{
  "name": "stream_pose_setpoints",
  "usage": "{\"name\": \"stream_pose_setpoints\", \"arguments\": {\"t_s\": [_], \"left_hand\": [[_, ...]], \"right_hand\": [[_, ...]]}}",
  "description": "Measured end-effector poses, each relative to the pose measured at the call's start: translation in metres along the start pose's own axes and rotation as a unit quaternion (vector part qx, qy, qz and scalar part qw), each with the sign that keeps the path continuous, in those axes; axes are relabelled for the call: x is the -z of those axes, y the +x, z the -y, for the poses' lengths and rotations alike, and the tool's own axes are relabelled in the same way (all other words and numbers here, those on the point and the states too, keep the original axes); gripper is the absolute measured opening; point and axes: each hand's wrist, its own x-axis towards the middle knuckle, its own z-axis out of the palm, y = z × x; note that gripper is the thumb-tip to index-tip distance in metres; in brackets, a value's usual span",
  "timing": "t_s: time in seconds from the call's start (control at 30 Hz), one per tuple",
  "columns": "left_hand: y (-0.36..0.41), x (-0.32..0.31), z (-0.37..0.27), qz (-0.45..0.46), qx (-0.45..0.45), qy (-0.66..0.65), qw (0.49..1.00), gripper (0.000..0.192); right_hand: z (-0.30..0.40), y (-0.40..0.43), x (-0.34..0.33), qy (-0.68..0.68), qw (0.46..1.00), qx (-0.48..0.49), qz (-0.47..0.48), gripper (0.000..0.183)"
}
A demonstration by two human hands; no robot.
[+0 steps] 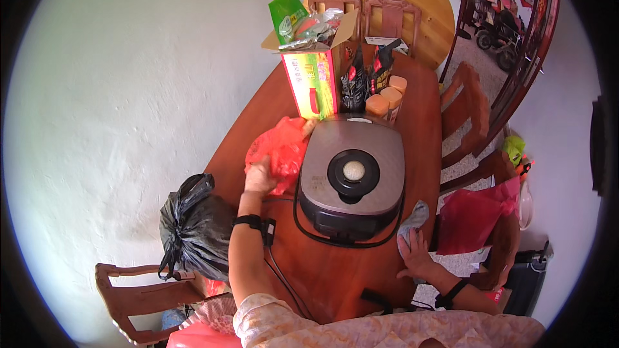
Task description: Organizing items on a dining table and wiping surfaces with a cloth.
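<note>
My left hand (259, 176) grips the near left edge of a crumpled red plastic bag (285, 152), which lies on the brown wooden table (333, 280). What the bag contains is hidden. Right beside it stands a grey-and-black rice cooker (316, 147), lid down, with its black handle lowered around the front. At the table's right edge, my right hand (418, 253) presses on a grey cloth (417, 215), fingers spread over it. Part of the cloth sticks out beyond the fingertips.
Behind the cooker are an open cardboard box (309, 82) of packages, black packets (354, 84) and three orange-lidded jars (377, 105). A tied black plastic bag (198, 232) sits at left. Black cables (285, 278) cross the table. Wooden chairs (466, 106) line the right side.
</note>
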Motion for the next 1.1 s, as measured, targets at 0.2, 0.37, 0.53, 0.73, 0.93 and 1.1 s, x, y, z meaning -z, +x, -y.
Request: {"name": "stream_pose_setpoints", "arguments": {"t_s": [0.2,0.37,0.53,0.73,0.93,1.1], "left_hand": [[-0.009,0.039,0.044,-0.181,0.031,-0.349,0.919,0.049],[-0.024,0.043,0.06,-0.213,0.051,-0.56,0.799,0.031],[-0.039,0.077,0.061,-0.2,0.084,-0.636,0.741,0.022],[-0.048,0.152,0.032,-0.238,0.082,-0.65,0.717,0.023],[-0.064,0.307,-0.018,-0.257,-0.062,-0.679,0.685,0.04],[-0.013,0.403,-0.099,-0.272,-0.094,-0.69,0.664,0.037]], "right_hand": [[0.0,0.003,-0.002,0.0,1.0,-0.003,0.019,0.13],[0.004,0.004,0.003,0.004,0.999,-0.014,0.038,0.131],[0.005,0.006,-0.002,0.01,1.0,-0.013,0.018,0.129],[0.002,0.003,0.0,0.019,1.0,-0.01,-0.012,0.127],[0.004,0.002,-0.003,0.016,0.999,0.019,-0.04,0.123],[0.004,0.0,-0.005,0.015,0.998,0.026,-0.057,0.123]]}}
